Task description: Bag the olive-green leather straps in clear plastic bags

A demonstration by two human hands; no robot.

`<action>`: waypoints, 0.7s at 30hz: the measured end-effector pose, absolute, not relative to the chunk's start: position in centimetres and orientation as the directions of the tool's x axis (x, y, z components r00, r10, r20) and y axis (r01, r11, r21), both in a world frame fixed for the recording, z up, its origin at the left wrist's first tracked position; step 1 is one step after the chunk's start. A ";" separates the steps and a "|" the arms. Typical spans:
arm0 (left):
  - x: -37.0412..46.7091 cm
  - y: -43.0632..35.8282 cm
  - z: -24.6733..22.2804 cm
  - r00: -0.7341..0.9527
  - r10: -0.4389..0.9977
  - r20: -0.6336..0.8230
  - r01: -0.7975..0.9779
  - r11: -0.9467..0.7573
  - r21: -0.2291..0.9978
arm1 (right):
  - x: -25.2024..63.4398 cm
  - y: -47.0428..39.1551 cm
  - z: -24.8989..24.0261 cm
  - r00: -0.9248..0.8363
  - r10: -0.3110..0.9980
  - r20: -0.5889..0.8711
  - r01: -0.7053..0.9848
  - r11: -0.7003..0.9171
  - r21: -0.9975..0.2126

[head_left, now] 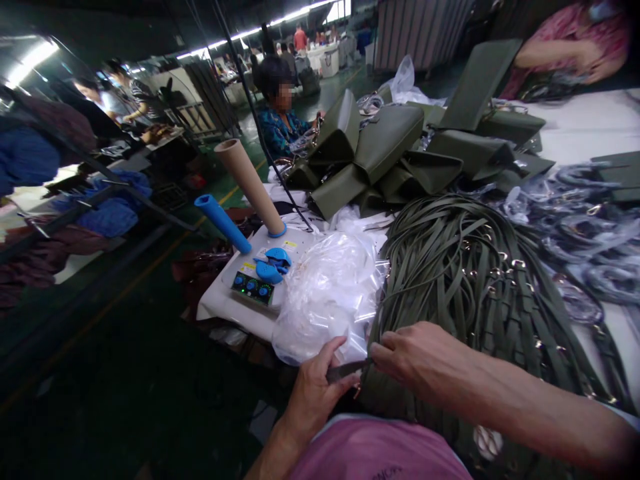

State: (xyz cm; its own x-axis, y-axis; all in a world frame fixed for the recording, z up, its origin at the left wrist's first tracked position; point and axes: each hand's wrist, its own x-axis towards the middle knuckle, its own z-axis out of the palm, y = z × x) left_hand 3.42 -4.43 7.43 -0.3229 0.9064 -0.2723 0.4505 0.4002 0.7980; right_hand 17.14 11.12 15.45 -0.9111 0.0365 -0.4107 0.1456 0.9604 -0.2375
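Observation:
A dark green strap (349, 369) is stretched between my two hands at the table's near edge. My left hand (319, 379) is closed on one part of it, thumb raised along the side. Fingers of my right hand (417, 355) pinch the strap a little to the right. A small metal fitting shows just below the left fingertips. Right beside my hands lies a big pile of green straps (450, 267) with gold-coloured buckles and hooks. Beyond my left hand is a heap of clear plastic bags (330, 287).
Green leather bags (387, 140) are stacked at the back. Plastic-wrapped straps (575, 227) lie on the right. On the left stand a machine with blue knobs (253, 288), a cardboard tube (250, 187) and a blue tube (223, 223). Other people work around the table.

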 end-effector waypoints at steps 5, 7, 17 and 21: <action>4.3 -4.0 7.6 -0.281 0.932 -0.231 0.409 0.334 0.849 | 15.2 9.4 14.9 -0.931 -0.054 -0.360 0.056 0.956 -0.289; 4.4 -3.9 7.7 -0.254 0.943 -0.215 0.420 0.308 0.854 | 15.1 9.1 14.5 -0.951 -0.043 -0.307 0.072 0.932 -0.355; 3.7 -3.7 7.9 -0.325 0.918 -0.227 0.446 0.360 0.820 | 17.3 10.9 12.1 -0.991 0.002 -0.132 0.101 0.658 -0.746; 4.2 -3.3 7.6 -0.268 0.927 -0.261 0.531 0.368 0.763 | 17.2 9.6 12.1 -0.993 0.043 -0.111 0.102 0.788 -0.607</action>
State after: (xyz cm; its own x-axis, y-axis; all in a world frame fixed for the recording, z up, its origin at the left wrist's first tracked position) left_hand 4.25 -3.32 7.62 -0.2676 0.9274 -0.2613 0.5314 0.3683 0.7629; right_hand 17.21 9.60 12.10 -0.9929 0.0431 -0.1108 0.1020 0.7882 -0.6070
